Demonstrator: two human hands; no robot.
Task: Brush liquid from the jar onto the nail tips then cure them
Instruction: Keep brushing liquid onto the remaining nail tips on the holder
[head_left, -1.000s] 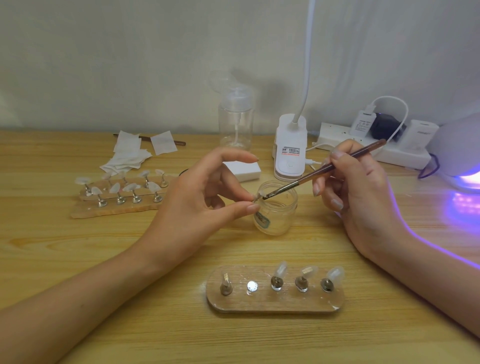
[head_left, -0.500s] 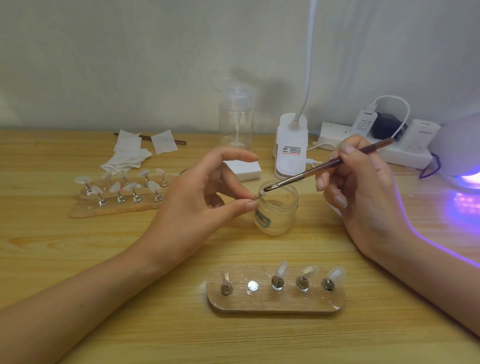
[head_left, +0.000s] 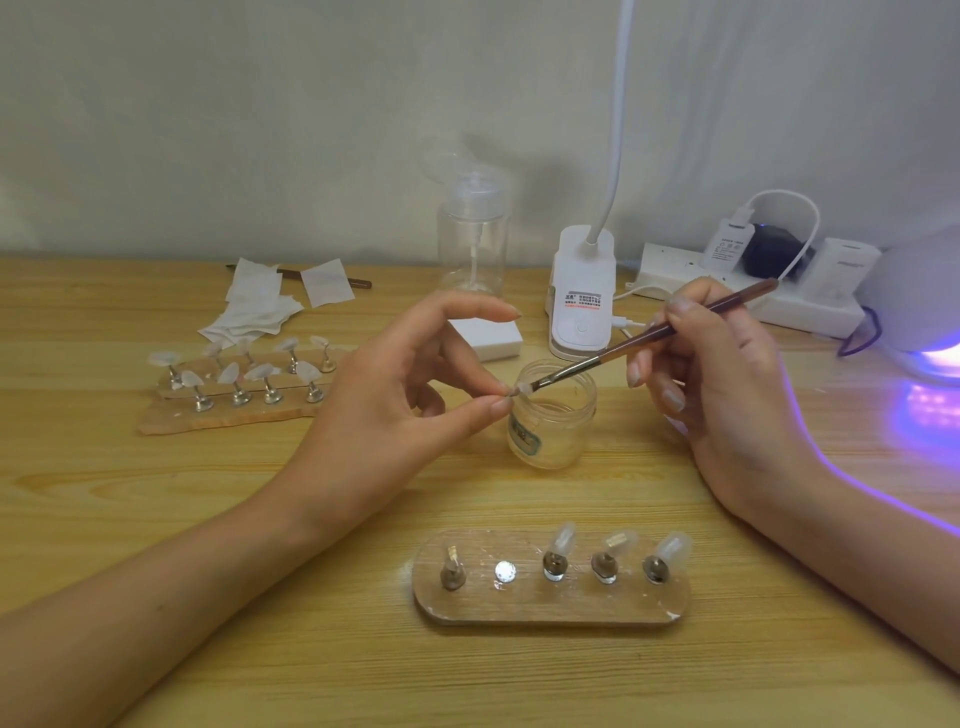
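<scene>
Nail tip (head_left: 521, 388) between left fingers (head_left: 500, 405)

Over the open jar (head_left: 551, 415) on the desk (head_left: 156, 519), the left hand (head_left: 395, 410) pinches a nail tip (head_left: 521, 388) while the right hand (head_left: 722, 384) holds a brush (head_left: 649, 333), bristles touching the tip, above a wooden stand (head_left: 550, 605).

Pinching a nail tip (head_left: 521, 388) between thumb and finger of the left hand (head_left: 395, 405), index lifted; gripping a brush (head_left: 649, 335) pen-fashion in the right hand (head_left: 727, 395).
</scene>
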